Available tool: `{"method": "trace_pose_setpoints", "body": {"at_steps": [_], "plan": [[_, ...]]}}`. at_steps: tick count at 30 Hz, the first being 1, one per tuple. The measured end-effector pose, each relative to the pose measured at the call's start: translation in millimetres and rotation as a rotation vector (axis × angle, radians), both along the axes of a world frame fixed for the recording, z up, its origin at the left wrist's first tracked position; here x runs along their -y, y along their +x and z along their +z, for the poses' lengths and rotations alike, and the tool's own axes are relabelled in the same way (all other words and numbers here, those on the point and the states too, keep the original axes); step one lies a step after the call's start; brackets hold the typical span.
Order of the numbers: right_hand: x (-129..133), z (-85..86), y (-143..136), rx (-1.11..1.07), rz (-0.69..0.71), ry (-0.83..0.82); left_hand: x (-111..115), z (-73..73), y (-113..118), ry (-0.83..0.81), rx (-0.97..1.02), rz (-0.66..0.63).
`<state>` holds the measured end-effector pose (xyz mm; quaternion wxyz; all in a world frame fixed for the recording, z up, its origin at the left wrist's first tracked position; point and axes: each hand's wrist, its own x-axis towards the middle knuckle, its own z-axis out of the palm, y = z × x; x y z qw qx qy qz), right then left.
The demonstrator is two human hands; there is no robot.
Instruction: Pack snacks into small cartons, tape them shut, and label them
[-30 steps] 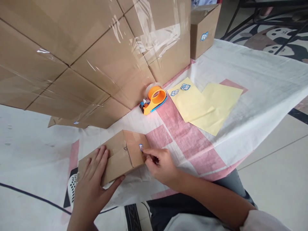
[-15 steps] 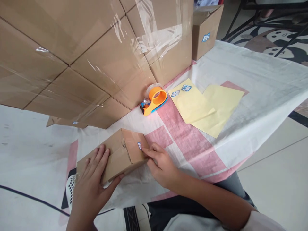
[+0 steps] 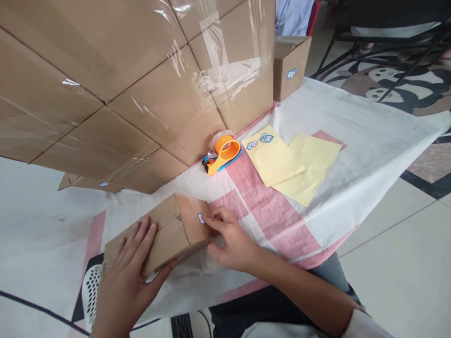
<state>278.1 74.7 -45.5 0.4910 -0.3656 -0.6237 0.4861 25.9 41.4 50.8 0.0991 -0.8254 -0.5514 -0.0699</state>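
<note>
A small cardboard box lies on the cloth-covered table in front of me. My left hand rests across its left part, fingers spread on top and thumb along the near side. A small blue-edged sticker sits on the box's right end. The index fingertip of my right hand touches the box beside that sticker, its other fingers curled and the thumb apart, with nothing held. Beyond the box stands an orange tape dispenser. Yellow sheets lie to the right, with several stickers at their upper left.
A tall stack of taped cardboard boxes fills the back left. Another box with a sticker stands at the back right. A white perforated object and a black cable are at the lower left.
My right thumb has come away from the box's near edge, while the index finger stays by the sticker. The whole view has shifted slightly; my left hand still rests on the box.
</note>
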Motion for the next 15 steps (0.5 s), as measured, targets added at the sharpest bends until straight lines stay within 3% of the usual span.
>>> {"method": "trace_pose_setpoints", "body": {"at_steps": [4,11,15], "plan": [[-1,6.0,8,0.006,0.007,0.144,2,-0.5,-10,0.012,0.012,-0.027],[-4,8.0,18,0.236,0.263,0.057,5,-1.3,-9,0.071,-0.043,-0.126],[-12,1.9,19,0.303,0.389,0.122,16,-9.1,-11,0.151,-0.062,-0.178]]}}
